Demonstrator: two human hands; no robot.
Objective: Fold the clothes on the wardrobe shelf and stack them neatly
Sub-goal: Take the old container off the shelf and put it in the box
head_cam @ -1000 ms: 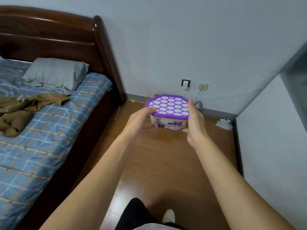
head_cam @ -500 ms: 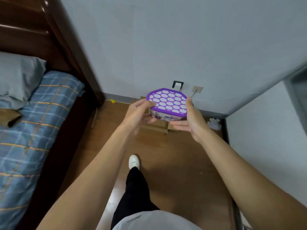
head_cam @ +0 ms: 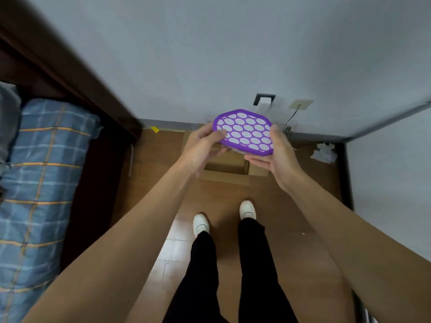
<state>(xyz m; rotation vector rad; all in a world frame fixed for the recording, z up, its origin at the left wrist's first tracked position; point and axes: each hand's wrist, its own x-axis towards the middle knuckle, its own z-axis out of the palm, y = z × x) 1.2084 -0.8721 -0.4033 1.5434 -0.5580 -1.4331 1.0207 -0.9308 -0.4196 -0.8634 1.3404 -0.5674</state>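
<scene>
Bed [head_cam: 42, 183]: only its plaid edge shows at your left now; the pillow and the brown garment seen a second ago have dropped out of view.
Cardboard box [head_cam: 225, 170]: open on the floor by the wall, and now right under your hands since you stepped up to it.
Tub [head_cam: 245, 131]: purple-lidded, held above the box.
Hands: your left hand [head_cam: 200, 148] grips the tub's left rim, thumb on the lid; your right hand [head_cam: 277, 157] cups its right side from beneath.
Task things: the clothes and the wardrobe shelf are out of view; you seem to be clearing the tub away, with folding yet to come.
</scene>
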